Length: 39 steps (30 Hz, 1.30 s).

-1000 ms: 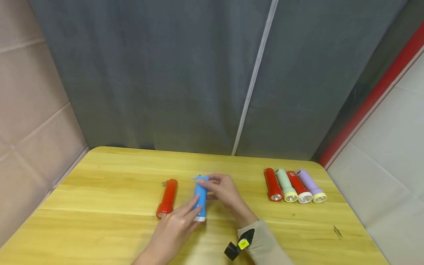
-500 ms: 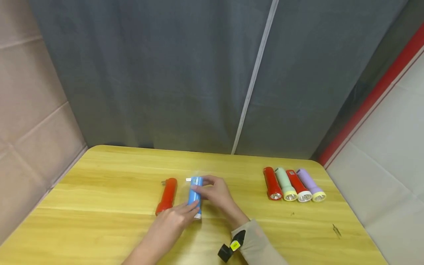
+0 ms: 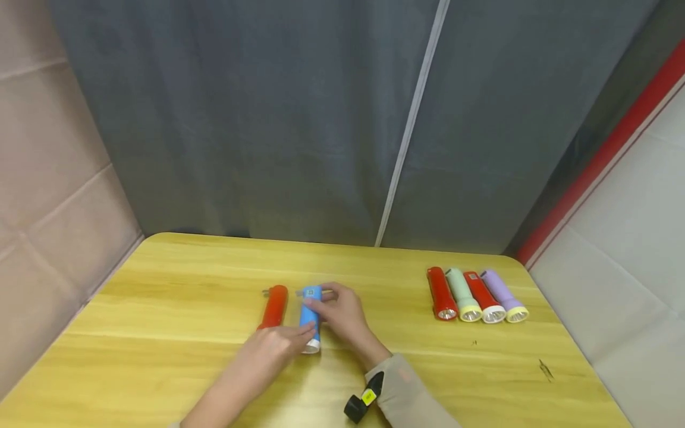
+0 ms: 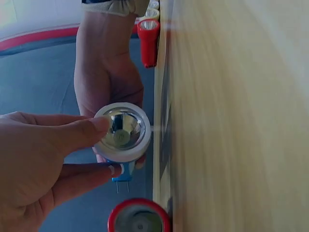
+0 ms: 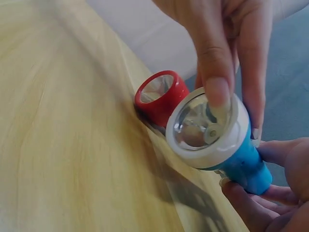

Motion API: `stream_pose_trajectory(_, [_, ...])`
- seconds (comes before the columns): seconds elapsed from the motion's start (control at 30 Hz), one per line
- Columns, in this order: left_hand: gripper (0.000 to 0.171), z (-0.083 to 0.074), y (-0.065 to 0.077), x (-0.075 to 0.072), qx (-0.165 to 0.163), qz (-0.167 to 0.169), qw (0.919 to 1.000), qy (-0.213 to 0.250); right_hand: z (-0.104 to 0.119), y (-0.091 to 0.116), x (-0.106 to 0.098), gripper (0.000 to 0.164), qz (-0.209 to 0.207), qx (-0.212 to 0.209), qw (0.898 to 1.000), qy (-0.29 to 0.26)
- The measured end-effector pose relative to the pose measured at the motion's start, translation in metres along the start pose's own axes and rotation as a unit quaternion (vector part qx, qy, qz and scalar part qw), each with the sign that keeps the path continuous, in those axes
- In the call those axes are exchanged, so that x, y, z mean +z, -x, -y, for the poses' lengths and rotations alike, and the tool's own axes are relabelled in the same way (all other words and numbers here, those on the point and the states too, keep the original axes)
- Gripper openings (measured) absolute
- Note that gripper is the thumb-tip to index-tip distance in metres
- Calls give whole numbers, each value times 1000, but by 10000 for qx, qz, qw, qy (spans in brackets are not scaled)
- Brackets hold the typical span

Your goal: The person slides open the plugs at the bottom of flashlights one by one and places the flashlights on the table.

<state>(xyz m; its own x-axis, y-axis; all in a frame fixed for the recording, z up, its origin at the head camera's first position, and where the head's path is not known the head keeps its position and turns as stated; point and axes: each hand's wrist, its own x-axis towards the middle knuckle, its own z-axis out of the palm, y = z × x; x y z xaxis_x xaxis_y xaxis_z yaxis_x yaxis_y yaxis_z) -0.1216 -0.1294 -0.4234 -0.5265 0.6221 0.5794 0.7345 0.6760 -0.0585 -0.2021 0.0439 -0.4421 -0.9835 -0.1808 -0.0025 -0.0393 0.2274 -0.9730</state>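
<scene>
A blue flashlight [image 3: 307, 315] with a white head [image 5: 235, 137] is held between both hands. My left hand [image 3: 270, 348] pinches its head end, thumb over the lens and fingers against the side. From the other side, my right hand [image 3: 342, 312] grips the tail end with thumb and fingers. Two metal plug prongs [image 4: 122, 186] stick out from the tail, pointing left in the head view. Just to its left lies a red flashlight [image 3: 275, 306] with its prongs out too; my left hand covers its head in the head view, while the right wrist view shows that head [image 5: 174, 99].
At the right of the wooden table [image 3: 160, 321] lies a tight row: a red flashlight [image 3: 441, 292], a mint green one [image 3: 461, 292], a red one with a white head [image 3: 480, 291] and a purple one [image 3: 499, 290]. A grey curtain [image 3: 267, 119] hangs behind.
Both hands have shifted left with the blue flashlight, bringing it nearer the red one. The blue flashlight has turned a little, its label now showing. The row at the right has stayed put.
</scene>
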Motion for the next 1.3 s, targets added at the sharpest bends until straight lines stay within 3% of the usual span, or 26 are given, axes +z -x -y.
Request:
stream_pose_trajectory(0.2, [50, 7, 2, -2, -209, 371, 9991, 26, 2, -4, 7, 52, -74, 3, 9996, 259])
stream_pose_trajectory(0.43, [50, 5, 2, -5, -469, 955, 9943, 8, -1, -6, 10, 53, -113, 0, 9967, 800])
stream_pose_trajectory(0.63, [49, 3, 2, -8, -562, 1157, 9917, -83, -7, -7, 13, 54, -149, -161, 9915, 1285])
stream_pose_trajectory(1.0, [48, -2, 1, -9, -984, 1055, 9894, -180, -6, -8, 18, 48, -301, -508, 9839, 1685])
stream_pose_trajectory(1.3, [43, -4, 0, -6, -1058, 866, 9901, -308, -8, -13, 23, 48, -237, -351, 9870, 1548])
